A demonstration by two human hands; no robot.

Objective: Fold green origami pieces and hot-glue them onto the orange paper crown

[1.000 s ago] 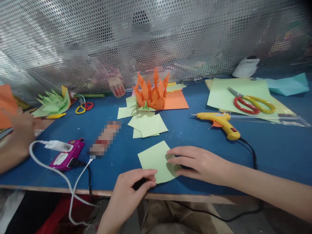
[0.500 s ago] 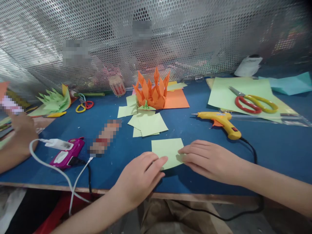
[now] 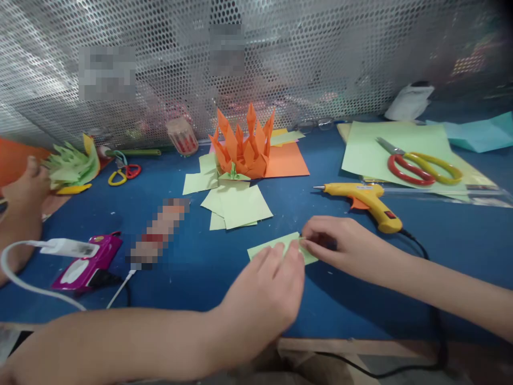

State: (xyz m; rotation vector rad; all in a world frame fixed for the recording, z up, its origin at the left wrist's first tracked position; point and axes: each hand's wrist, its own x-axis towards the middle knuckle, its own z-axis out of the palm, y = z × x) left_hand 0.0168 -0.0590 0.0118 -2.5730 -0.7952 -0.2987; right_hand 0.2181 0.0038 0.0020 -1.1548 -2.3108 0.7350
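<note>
A sheet of light green paper (image 3: 262, 250) lies in front of me, folded over into a narrow strip shape. My left hand (image 3: 270, 289) rests across it, fingers stretched out and pressing on the paper; its thumb is hidden. At the strip's right end, my right hand (image 3: 324, 240) pinches the edge between thumb and fingertips. Just beyond are several loose light green paper squares (image 3: 248, 206), overlapping one another. Behind them stands an orange folded-paper piece (image 3: 244, 152) with pointed tips, and a small green folded piece (image 3: 233, 174) sits at its foot.
A yellow glue gun (image 3: 356, 195) lies right, its black cord trailing over the table edge. Scissors (image 3: 420, 166) rest on green sheets behind it. Left are a purple power strip (image 3: 86, 264) with white cable, smaller scissors (image 3: 124, 174), and another person's hand (image 3: 24, 198) near orange paper.
The green paper has gone from a flat square to a folded strip. My left hand has moved right onto it, and my right hand now pinches its end. The other person's hand has shifted.
</note>
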